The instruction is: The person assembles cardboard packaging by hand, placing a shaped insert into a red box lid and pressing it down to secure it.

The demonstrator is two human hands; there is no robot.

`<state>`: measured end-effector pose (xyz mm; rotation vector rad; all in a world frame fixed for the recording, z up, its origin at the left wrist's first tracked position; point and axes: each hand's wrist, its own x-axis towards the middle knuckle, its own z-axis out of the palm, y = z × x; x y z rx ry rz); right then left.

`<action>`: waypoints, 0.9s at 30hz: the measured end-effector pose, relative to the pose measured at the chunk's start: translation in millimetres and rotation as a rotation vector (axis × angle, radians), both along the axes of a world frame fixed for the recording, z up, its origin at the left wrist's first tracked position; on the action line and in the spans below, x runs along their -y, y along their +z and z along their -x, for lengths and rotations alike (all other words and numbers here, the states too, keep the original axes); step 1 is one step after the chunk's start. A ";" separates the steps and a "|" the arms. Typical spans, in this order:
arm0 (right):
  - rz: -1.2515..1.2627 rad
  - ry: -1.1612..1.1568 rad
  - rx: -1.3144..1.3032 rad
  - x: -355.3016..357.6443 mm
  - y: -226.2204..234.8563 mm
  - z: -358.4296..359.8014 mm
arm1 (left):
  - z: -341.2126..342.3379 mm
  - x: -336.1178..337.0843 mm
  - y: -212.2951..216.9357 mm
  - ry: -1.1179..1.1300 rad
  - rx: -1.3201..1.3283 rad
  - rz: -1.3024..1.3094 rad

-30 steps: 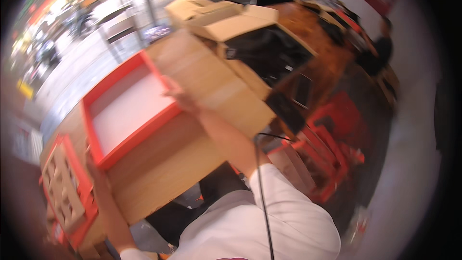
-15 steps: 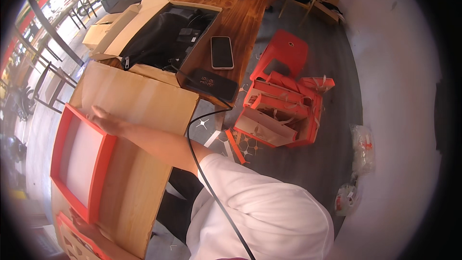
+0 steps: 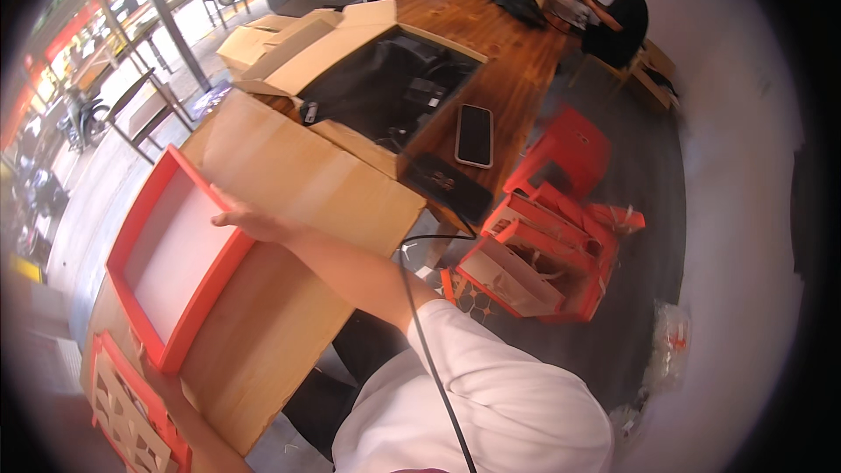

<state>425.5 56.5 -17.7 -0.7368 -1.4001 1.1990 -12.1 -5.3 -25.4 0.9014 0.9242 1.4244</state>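
Note:
A shallow red tray (image 3: 144, 311) with a pale inside lies on a large flat brown cardboard box (image 3: 298, 184) in front of me. My right hand (image 3: 251, 224) reaches across the cardboard and grips the tray's far rim, thumb pointing left. My left hand (image 3: 156, 375) comes in from the lower left and holds the tray's near corner, with its fingers mostly hidden under the rim. A red box with a cut-out pattern (image 3: 131, 416) sits just below that hand.
Behind the cardboard is a wooden table (image 3: 526, 61) with an open carton of dark items (image 3: 385, 88) and a phone (image 3: 474, 135). Red cartons (image 3: 534, 263) are piled on the dark floor at right. A seated person (image 3: 618, 22) is far back. A black cable (image 3: 429, 359) crosses my shoulder.
The view has swung, so the table, the phone and the red cartons on the floor now show. My right hand stays at the tray's rim throughout.

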 end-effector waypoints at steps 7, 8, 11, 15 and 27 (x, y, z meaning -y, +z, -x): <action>0.066 0.021 0.011 17.2 18.7 2.4 | -5.7 4.0 6.4 0.006 -0.129 -0.027; 0.039 0.058 -0.006 17.7 19.4 5.3 | -5.3 11.3 6.9 0.006 -0.104 -0.038; 0.036 0.063 0.010 13.3 15.2 9.2 | -7.3 4.6 7.3 0.024 -0.211 -0.048; 0.122 0.000 0.067 14.4 14.2 6.4 | -13.7 10.3 12.4 0.032 -0.118 -0.048; 0.134 0.019 0.029 22.0 20.9 8.5 | -15.8 -0.6 5.7 0.132 -0.323 -0.130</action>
